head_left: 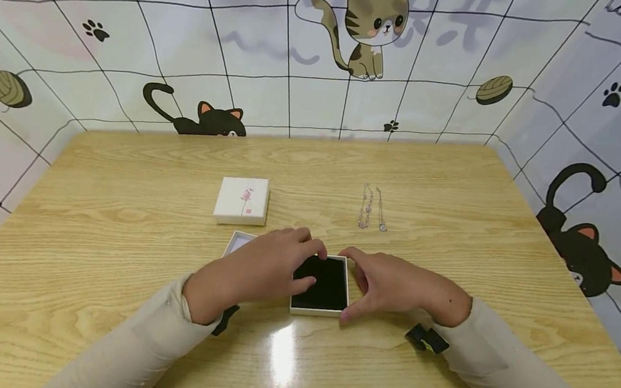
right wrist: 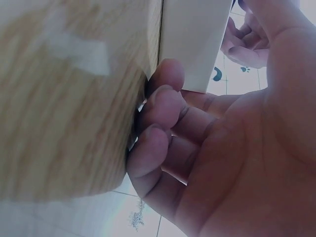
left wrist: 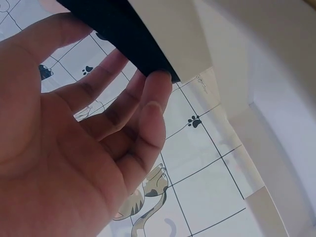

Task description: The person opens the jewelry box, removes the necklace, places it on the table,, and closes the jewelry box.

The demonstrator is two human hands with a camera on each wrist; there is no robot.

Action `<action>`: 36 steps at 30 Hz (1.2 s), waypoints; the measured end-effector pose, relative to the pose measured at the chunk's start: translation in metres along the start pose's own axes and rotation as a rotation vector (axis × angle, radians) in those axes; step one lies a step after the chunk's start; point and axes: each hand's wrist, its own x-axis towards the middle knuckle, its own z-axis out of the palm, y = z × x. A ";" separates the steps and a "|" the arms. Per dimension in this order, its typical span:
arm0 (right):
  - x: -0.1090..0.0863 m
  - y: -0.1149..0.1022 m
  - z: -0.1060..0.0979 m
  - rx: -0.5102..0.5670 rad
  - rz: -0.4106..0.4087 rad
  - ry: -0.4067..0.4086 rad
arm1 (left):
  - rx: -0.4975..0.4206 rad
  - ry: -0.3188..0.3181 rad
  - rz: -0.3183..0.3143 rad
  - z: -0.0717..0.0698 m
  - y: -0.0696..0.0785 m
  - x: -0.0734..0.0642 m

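Note:
A shallow white box (head_left: pixel 318 312) sits on the table, with a black pad (head_left: pixel 327 285) filling it. My left hand (head_left: pixel 273 265) reaches over it, thumb and bent fingers on the black pad; in the left wrist view, thumb and fingertips meet the edge of this dark pad (left wrist: pixel 126 37) beside the white box wall (left wrist: pixel 170 34). From the right, my right hand (head_left: pixel 391 281) grips the box, thumb at the near corner and index finger at the far one. In the right wrist view its other fingers (right wrist: pixel 153 148) curl down by the tabletop.
A closed white gift box (head_left: pixel 243 200) with a pink flower print stands behind the left hand. An open white box part (head_left: pixel 234 243) is partly hidden by that hand. Two fine chains, a bracelet (head_left: pixel 365 208) and a pendant chain (head_left: pixel 381 212), lie farther back on the wooden table (head_left: pixel 118 233).

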 end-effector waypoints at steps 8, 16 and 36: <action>0.000 0.002 -0.001 0.010 -0.006 -0.005 | -0.014 -0.022 0.013 -0.001 0.000 -0.001; 0.001 0.001 0.000 -0.004 0.010 -0.003 | -0.035 -0.062 -0.003 -0.003 -0.002 -0.005; 0.001 0.002 -0.001 -0.007 -0.002 -0.010 | 0.017 -0.063 0.006 -0.002 -0.002 -0.004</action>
